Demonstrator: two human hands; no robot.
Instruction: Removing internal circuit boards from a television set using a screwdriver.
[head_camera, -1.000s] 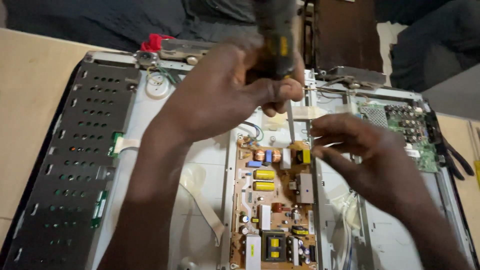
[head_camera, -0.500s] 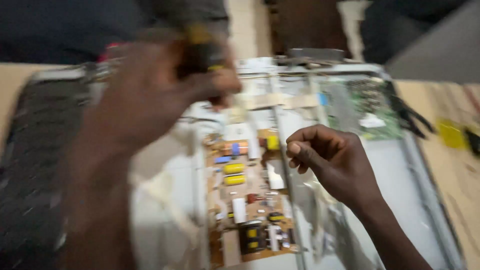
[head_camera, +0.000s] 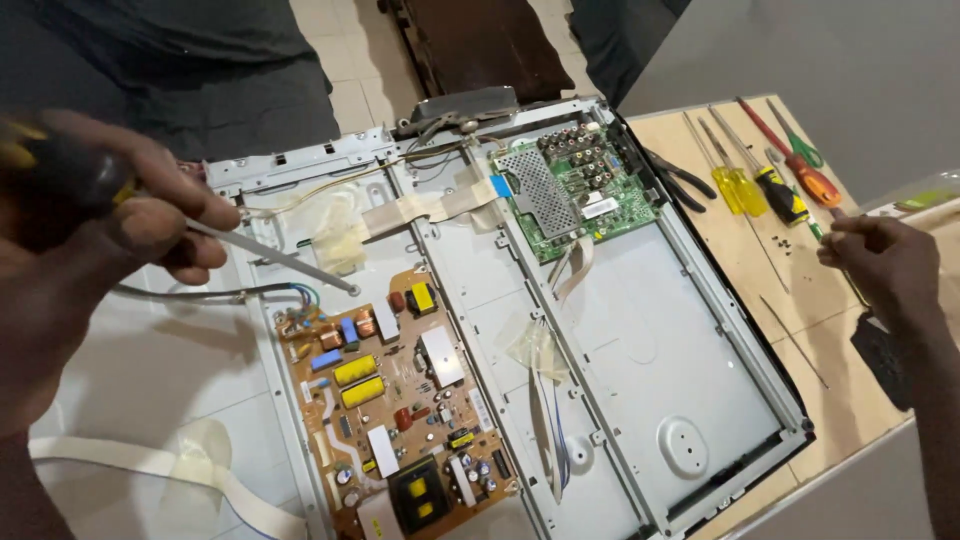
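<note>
Left hand (head_camera: 90, 215), at nine o'clock: closed around a screwdriver (head_camera: 275, 257), tip above the brown power board (head_camera: 395, 400). Right hand (head_camera: 880, 265), at three o'clock: fingers curled on the wooden table (head_camera: 770, 290) beside loose screwdrivers (head_camera: 760, 180); any hold cannot be told.

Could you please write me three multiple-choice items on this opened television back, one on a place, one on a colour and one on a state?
1. Where does the green circuit board sit in the metal chassis?
A. near the far edge, toward the right
B. in the near left corner
C. outside it, on the wooden table

2. What colour is the power board with the yellow parts?
A. blue
B. brown
C. white

3. What is the left hand doing?
A. lying flat and empty
B. gripping a screwdriver
C. holding the pliers

Answers: 1 A, the green board lies by the far rim, right of the middle. 2 B, its surface is brown. 3 B, the fingers wrap the handle and the shaft's tip is at the chassis by the power board.
</note>
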